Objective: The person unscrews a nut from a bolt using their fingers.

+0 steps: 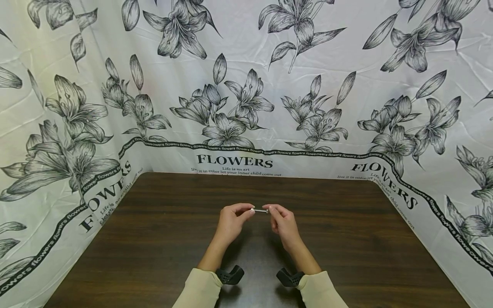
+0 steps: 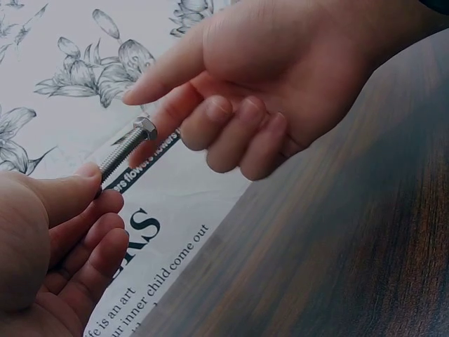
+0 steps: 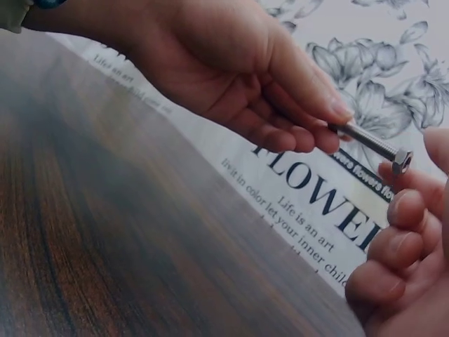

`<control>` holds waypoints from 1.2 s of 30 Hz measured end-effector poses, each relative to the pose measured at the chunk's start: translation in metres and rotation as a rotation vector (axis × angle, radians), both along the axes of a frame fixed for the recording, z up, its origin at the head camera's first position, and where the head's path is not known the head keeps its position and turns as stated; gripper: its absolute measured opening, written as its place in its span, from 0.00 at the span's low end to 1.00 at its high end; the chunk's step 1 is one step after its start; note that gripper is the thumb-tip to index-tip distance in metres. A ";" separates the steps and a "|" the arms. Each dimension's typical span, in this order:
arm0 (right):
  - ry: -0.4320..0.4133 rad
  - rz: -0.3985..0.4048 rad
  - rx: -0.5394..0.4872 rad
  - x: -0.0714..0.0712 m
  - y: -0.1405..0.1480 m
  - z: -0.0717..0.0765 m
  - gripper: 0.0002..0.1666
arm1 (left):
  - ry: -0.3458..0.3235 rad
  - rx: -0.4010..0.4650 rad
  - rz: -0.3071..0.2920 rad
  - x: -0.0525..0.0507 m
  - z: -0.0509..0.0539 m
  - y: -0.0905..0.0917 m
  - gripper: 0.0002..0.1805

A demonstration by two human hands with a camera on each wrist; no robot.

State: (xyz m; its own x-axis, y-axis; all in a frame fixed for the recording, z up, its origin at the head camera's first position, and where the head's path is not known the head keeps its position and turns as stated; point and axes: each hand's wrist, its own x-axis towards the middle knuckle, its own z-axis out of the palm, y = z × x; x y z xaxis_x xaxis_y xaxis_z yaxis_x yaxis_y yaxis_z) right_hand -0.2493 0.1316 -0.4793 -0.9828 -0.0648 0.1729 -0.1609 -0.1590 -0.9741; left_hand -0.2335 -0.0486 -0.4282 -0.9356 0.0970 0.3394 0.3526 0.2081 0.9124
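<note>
A silver threaded bolt (image 1: pixel 260 210) is held level above the table, between the two hands. My left hand (image 1: pixel 231 222) pinches one end of its shaft between thumb and fingers. The far end carries a hexagonal piece (image 2: pixel 145 129); whether this is the bolt's head or a nut I cannot tell. Around that end is my right hand (image 3: pixel 414 246), its thumb held apart from the metal. The right index finger (image 2: pixel 168 116) lies just behind the hexagonal piece, and contact is unclear. The other right fingers are loosely bent with nothing in them.
A dark wood-grain table (image 1: pixel 173 239) spreads below both hands. White cloth (image 1: pixel 246 107) with printed black flowers and lettering hangs around its back and sides. Each wrist wears a black device (image 1: pixel 230 275) beneath a pale sleeve (image 1: pixel 202 286).
</note>
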 end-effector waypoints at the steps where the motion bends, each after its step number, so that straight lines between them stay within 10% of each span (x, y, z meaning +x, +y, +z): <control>1: -0.024 -0.006 0.020 0.000 0.000 0.000 0.21 | 0.001 -0.001 -0.001 -0.001 0.000 0.000 0.06; 11: -0.091 0.007 0.068 0.002 -0.002 -0.002 0.32 | -0.007 -0.006 -0.007 -0.024 -0.036 0.001 0.06; 36: -0.093 0.061 -0.039 0.008 0.000 0.014 0.11 | -0.010 -0.033 -0.001 -0.026 -0.039 -0.003 0.05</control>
State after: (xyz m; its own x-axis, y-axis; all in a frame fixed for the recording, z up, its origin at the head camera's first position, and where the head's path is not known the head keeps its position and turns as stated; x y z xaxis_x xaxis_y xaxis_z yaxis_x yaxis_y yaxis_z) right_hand -0.2413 0.1312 -0.4655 -0.9892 -0.1199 0.0847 -0.0590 -0.2038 -0.9772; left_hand -0.2597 -0.0519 -0.4669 -0.9389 0.1093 0.3264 0.3435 0.2378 0.9086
